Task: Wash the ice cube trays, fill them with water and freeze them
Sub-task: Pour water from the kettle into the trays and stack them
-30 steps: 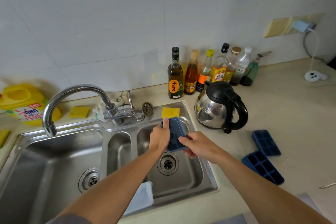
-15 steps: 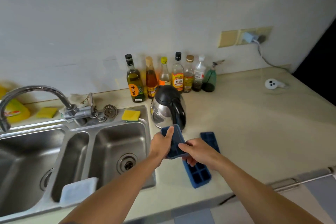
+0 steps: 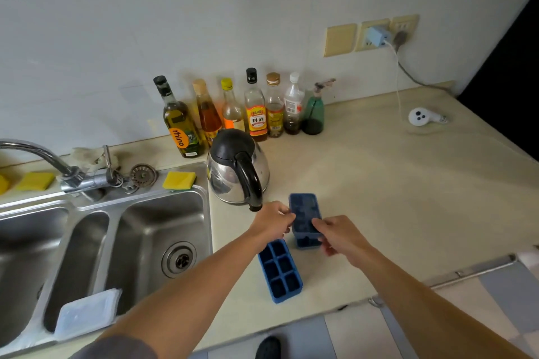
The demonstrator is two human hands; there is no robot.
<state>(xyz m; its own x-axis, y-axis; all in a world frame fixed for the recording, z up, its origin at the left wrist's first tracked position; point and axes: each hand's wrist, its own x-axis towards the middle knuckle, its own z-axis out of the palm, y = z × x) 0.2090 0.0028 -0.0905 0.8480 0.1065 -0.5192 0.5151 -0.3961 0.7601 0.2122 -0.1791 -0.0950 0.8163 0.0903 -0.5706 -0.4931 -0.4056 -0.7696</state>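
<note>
A dark blue ice cube tray (image 3: 304, 211) is held flat between both hands, just right of the kettle. My left hand (image 3: 272, 220) grips its left edge and my right hand (image 3: 339, 234) pinches its near right edge. It lies directly over a second blue tray (image 3: 307, 243), whose near end shows beneath it; I cannot tell whether the two touch. A third blue tray (image 3: 280, 269) lies open side up on the beige counter (image 3: 393, 189), near the front edge and below my left wrist.
A steel kettle (image 3: 236, 172) with a black handle stands just left of the trays. Several bottles (image 3: 255, 108) line the wall. The double sink (image 3: 204, 239) lies to the left, with a yellow sponge (image 3: 178, 180) and a white container (image 3: 87, 313). A white plug (image 3: 421, 116) lies far right.
Both hands carried the blue tray from above the right sink basin rightwards onto the counter, over a second tray. The view turned right with them.
</note>
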